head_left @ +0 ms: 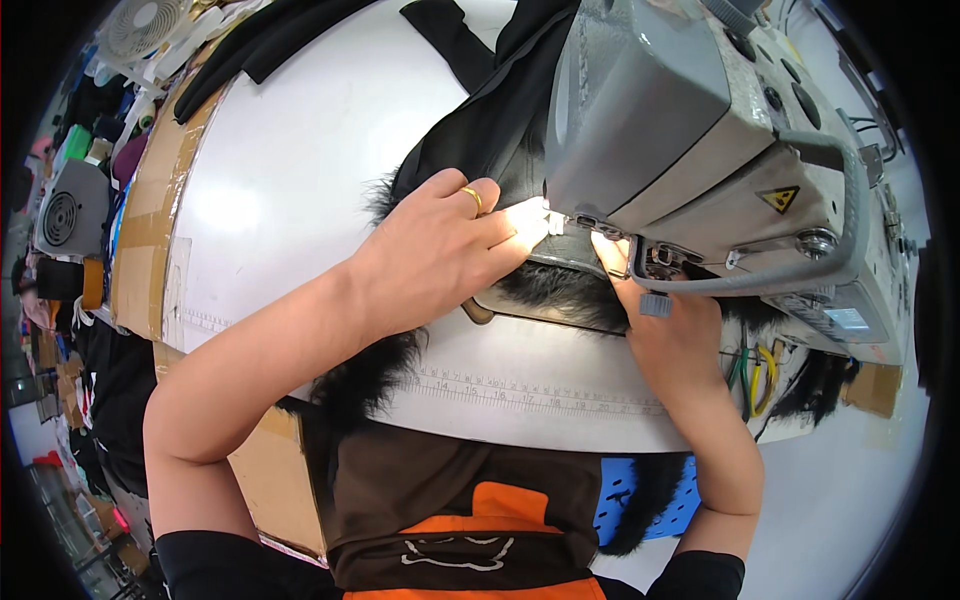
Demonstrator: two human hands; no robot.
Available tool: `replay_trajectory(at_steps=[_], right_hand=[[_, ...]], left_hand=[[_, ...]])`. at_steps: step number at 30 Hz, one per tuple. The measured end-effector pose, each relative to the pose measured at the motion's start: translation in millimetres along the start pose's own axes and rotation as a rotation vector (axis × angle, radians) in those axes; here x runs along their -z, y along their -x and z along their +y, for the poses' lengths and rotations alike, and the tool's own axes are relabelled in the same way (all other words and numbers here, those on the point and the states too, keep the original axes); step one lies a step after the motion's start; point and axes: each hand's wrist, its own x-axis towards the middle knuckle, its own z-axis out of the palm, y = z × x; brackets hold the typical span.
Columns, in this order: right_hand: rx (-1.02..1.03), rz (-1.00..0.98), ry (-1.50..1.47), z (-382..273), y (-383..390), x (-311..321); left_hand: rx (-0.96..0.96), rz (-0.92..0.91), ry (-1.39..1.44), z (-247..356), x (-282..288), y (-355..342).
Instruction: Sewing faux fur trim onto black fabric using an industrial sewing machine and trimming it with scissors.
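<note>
While my left grip (440, 245) touches black, fur-trimmed fabric (465, 140) mid-frame, my right grip (680, 335) reaches under the grey sewing machine (650, 110). I can't tell if either's closed.

The left hand (430, 245) has a gold ring (473, 199) on one finger. Well behind it are a short black sleeve (225, 565) and a brown apron (400, 480) with orange patches (512, 505).
</note>
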Motion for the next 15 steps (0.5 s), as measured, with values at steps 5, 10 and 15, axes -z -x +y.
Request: replay_trajectory(at_steps=[5,10,15], right_hand=[[0.017,-0.005,0.004,-1,-2,6],[0.01,0.067,-0.082,-1,-5,6],[-0.003,-0.165,-0.084,-6,4,20]], left_hand=[[0.013,0.005,-0.005,2,1,1],[0.037,-0.028,0.008,2,-1,2],[-0.019,0.095,0.039,9,-6,7]])
